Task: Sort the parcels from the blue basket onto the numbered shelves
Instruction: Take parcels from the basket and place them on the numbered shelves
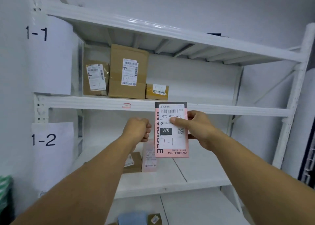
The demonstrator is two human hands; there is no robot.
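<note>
One check | pinching pink parcel (170, 139) by right edge in right hand (196, 127) | curling left hand (138, 129) empty alongside | holding before shelf 1-1 (102, 103) front edge | judging light, flat, stiff: edge grip sufficing

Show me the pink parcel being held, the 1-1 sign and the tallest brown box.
pink parcel (173, 136), head view, on its white label beside the handwriting.
1-1 sign (52, 57), head view, on blank paper below the number.
tallest brown box (115, 74), head view, on bare cardboard left of its label.

Both arms extended; left hand (138, 130) fisted; right hand (196, 129) pinches parcel (170, 139), thumb in front
</note>
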